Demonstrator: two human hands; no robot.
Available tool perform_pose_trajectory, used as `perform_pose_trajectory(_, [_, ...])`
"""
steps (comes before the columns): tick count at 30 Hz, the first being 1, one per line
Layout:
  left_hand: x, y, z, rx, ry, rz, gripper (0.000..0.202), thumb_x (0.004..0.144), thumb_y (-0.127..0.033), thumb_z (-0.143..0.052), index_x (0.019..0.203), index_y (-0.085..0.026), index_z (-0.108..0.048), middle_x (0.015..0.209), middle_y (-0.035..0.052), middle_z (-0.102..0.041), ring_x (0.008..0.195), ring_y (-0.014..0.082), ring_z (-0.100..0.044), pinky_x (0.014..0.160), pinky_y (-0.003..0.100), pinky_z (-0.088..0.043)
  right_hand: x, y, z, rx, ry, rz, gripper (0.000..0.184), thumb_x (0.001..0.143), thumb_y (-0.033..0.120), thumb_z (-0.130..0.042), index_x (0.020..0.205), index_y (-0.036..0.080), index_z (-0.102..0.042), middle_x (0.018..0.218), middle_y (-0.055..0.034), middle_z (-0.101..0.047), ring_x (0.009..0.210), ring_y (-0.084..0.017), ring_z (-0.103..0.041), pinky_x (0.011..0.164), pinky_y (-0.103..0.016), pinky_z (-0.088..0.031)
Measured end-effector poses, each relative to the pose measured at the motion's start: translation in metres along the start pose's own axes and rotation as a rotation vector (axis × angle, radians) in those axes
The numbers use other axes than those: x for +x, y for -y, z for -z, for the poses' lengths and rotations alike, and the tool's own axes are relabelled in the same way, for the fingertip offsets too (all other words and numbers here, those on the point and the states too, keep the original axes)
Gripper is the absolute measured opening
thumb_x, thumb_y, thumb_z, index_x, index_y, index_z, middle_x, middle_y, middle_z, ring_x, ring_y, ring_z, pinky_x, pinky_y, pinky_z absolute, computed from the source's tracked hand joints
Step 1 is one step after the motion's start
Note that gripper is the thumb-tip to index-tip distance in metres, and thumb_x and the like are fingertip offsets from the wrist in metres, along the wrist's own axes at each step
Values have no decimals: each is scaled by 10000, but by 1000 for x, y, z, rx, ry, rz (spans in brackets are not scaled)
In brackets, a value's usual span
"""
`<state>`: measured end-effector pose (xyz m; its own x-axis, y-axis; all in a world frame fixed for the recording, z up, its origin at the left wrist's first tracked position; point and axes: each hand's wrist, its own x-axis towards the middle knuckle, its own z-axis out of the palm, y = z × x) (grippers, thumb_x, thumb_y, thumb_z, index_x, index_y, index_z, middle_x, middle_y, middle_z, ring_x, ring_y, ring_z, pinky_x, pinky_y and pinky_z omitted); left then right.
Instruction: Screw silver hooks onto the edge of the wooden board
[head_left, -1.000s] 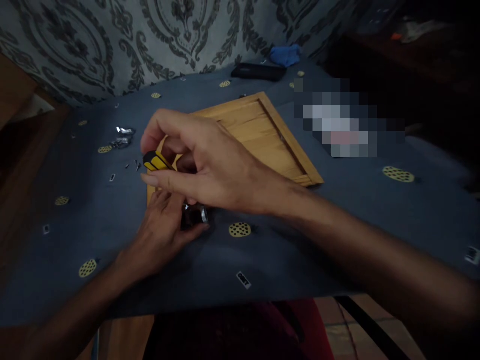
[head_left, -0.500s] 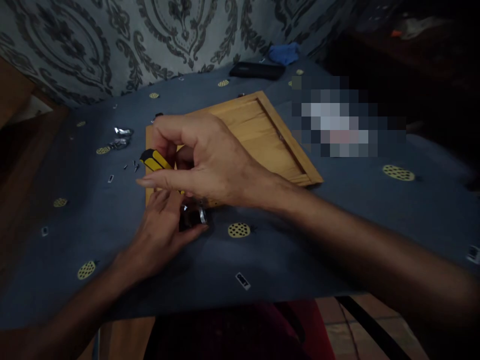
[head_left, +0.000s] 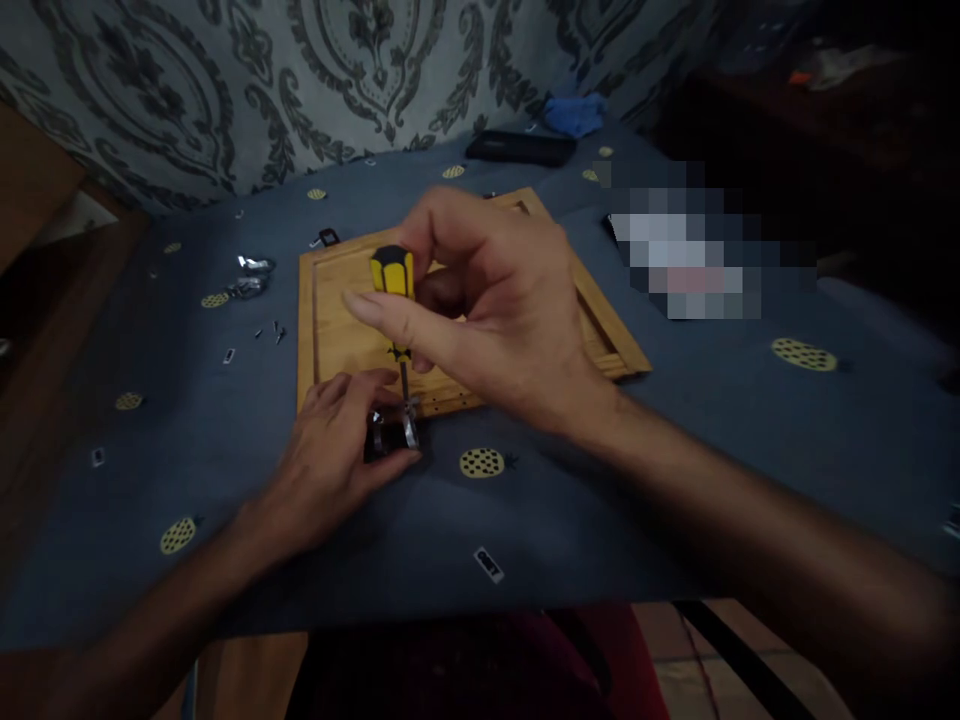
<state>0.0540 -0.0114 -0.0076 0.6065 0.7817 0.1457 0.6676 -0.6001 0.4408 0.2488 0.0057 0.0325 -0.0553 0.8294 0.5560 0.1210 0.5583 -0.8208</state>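
Observation:
My right hand [head_left: 510, 310] is closed round a yellow and black screwdriver [head_left: 394, 276], held nearly upright. Its shaft points down at a shiny metal fitting [head_left: 410, 430] on the near edge of a framed wooden panel [head_left: 341, 300]; whether the tip sits in a screw is too small to tell. Fingers and thumb of my left hand [head_left: 326, 445] curl round the same fitting and steady it against the panel. Small dark holes show along the panel edge beside it.
Left of the panel lie several small screws [head_left: 279, 333] and shiny metal pieces [head_left: 251, 275]. A dark fitting [head_left: 328, 237] is at the far edge. Behind are a black case [head_left: 520, 148] and a blue cloth [head_left: 576, 115]. A pixelated item covers the right side.
My right hand has moved right and tipped the screwdriver from slanting to nearly upright, so its shaft now shows. My left hand stays at the fitting. The view has shifted slightly.

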Motion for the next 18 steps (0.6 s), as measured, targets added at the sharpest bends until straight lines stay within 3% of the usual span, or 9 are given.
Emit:
perform_pose_trajectory(4, [-1,1,-1,6,0,1,538,825,-233,-752,1290,-245,-484,1124,52,-735,1125,307,-664,974,510,-519,-7,-8,-1,4,-16,-34,431,856,567,-741,752,237,-484,719,58,-514,580,-84,-489,533,-232,-454])
perform_pose_trajectory(10, [-2,2,-3,16,-9,4,537,822,-245,-749,1289,-256,-485,1136,59,-723,1118,312,-662,967,512,-524,-11,-13,-5,59,-11,22,329,890,431,-753,778,225,-521,684,72,-509,578,-75,-500,540,-212,-453])
perform_pose_trajectory(18, [-2,1,-4,13,6,38,459,826,-270,-736,1230,-259,-518,1101,52,-724,1080,309,-660,950,505,-529,-13,-12,-1,-84,22,62,220,915,324,-720,798,230,-559,706,56,-507,629,-95,-508,595,-231,-449])
